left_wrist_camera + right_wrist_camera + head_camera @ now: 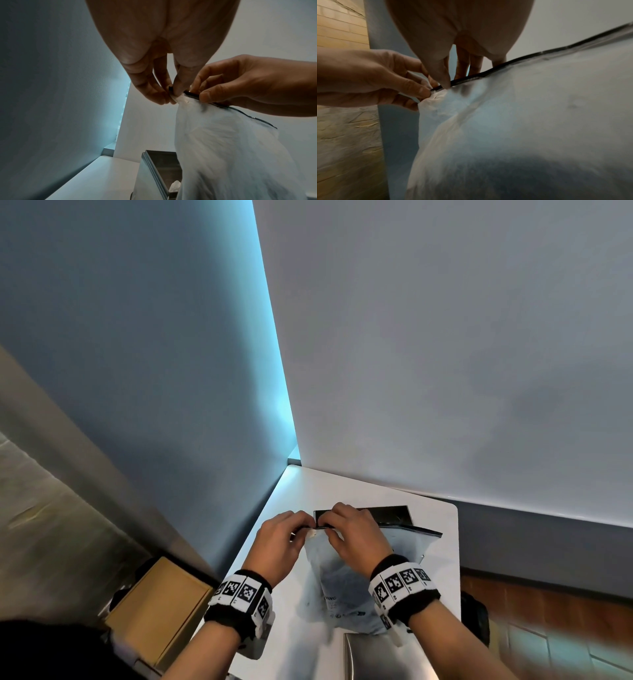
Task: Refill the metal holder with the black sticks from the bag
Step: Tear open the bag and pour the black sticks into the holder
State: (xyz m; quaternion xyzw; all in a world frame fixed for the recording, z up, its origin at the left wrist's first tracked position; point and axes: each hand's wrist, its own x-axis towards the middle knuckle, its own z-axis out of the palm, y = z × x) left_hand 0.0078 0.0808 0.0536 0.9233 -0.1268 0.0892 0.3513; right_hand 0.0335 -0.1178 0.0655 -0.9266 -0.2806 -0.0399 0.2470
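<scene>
Opening step: left hand [279,537] and right hand [356,537] both pinching bag [346,580] seal at near-left corner. Next, probably: peel apart, reach sticks for metal holder [159,170].

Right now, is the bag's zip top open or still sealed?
Looks sealed: the bag shows its black zip strip as one unbroken line, both hands pinching its left end. No mouth gap visible.

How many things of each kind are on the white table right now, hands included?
Hands: 2, left and right, both pinching the bag's black strip
White bag: 1
Metal holders: 2, one behind the bag, one at the near edge
Loose black sticks: 0 visible
Total: 5
</scene>
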